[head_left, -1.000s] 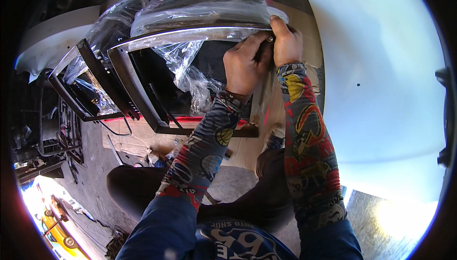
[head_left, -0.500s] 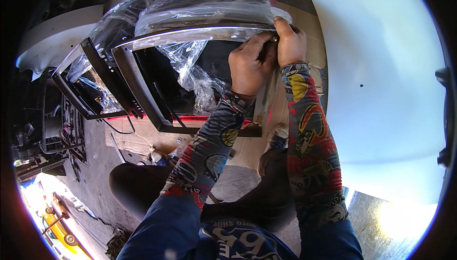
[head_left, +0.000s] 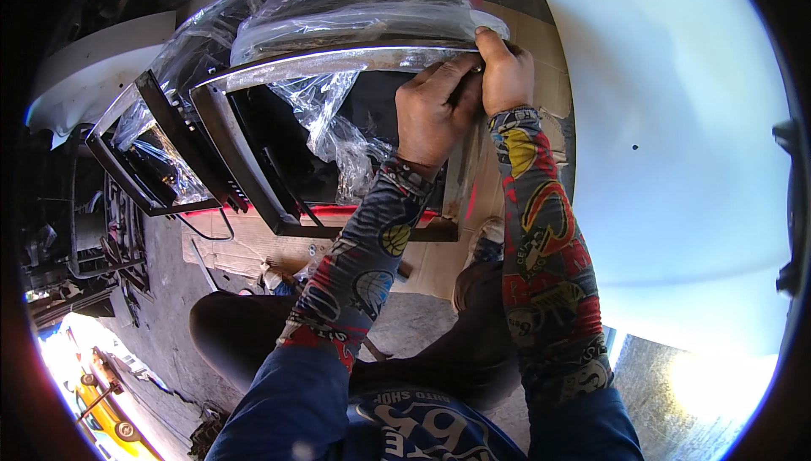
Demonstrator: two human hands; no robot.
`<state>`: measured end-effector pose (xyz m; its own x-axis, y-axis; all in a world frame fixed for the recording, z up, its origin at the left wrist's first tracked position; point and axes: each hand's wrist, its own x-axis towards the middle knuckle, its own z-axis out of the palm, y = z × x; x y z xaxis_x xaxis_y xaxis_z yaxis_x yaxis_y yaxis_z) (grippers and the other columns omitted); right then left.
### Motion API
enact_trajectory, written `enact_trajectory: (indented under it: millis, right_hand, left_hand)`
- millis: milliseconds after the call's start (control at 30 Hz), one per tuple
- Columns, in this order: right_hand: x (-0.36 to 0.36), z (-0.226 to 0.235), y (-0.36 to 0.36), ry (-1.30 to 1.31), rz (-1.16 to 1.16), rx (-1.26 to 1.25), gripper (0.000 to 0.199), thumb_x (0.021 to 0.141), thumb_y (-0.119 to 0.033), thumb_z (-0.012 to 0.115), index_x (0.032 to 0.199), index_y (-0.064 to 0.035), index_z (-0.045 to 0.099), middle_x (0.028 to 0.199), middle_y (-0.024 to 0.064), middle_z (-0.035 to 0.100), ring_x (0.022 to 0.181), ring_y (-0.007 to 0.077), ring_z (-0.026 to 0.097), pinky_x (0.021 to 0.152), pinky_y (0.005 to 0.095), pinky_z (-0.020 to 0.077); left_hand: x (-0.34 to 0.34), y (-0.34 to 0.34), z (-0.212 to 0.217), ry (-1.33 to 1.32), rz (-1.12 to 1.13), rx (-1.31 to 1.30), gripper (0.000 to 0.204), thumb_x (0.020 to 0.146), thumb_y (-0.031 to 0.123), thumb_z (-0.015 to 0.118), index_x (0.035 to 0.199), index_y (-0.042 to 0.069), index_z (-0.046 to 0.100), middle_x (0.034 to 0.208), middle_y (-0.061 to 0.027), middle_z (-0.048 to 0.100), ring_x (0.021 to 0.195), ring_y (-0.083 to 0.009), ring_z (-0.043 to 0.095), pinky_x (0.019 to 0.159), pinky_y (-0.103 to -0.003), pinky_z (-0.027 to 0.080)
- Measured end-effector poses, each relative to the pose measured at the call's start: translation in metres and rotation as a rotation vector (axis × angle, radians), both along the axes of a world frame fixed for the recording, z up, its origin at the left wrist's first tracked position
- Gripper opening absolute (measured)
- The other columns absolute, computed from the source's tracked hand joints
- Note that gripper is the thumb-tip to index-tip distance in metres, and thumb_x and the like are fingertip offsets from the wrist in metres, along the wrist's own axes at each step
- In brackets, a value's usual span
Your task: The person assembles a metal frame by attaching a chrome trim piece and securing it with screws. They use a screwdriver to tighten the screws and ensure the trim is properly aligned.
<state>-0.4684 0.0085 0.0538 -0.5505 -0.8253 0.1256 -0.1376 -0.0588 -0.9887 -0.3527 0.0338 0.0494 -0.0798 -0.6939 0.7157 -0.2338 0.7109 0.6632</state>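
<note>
A dark metal window frame (head_left: 296,63), apparently part of a vehicle door, lies in front of me with clear plastic film (head_left: 363,7) over its far side and hanging through its opening. My right hand (head_left: 508,75) is closed round the frame's far right corner, its thumb pressed along the top edge. Right beside it, my left hand (head_left: 432,111) is closed in a pinch against the inner side of that corner. A tiny, brassy round end shows between the hands; whatever the left fingers hold is mostly hidden.
A second, smaller dark frame (head_left: 152,199) stands to the left. Flattened cardboard (head_left: 245,241) lies underneath. A large white panel (head_left: 676,165) fills the right side. Dark metal parts (head_left: 93,233) are piled at far left, and a yellow vehicle (head_left: 106,410) shows beyond, lower left.
The whole view has shifted slightly, so the frame and hands sit a little further left. Both hands stay at the same corner. The brassy round end is now more covered by the fingers.
</note>
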Motion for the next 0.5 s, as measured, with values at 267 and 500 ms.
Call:
enact_trajectory:
  millis: [267,500]
  right_hand:
    - [0.0002,0.0022,0.0018,-0.008,0.023,0.001,0.046,0.087,-0.034,0.063,0.094,0.0106,0.069,0.084,0.0115,0.067,0.076,0.0197,0.059,0.074,0.0328,0.0475]
    - [0.001,-0.0019,-0.0013,-0.003,0.006,-0.034,0.045,0.087,-0.034,0.062,0.093,0.0101,0.069,0.081,0.0133,0.067,0.074,0.0202,0.059,0.074,0.033,0.0475]
  left_hand:
    - [-0.0043,0.0087,0.002,0.029,0.083,0.288,0.02,0.082,0.002,0.072,0.101,0.003,0.067,0.092,-0.0164,0.071,0.082,-0.0313,0.072,0.071,-0.035,0.056]
    - [-0.0021,0.0058,-0.0013,0.048,0.047,0.096,0.018,0.082,0.003,0.072,0.099,0.003,0.067,0.091,-0.017,0.071,0.081,-0.0322,0.072,0.069,-0.036,0.056]
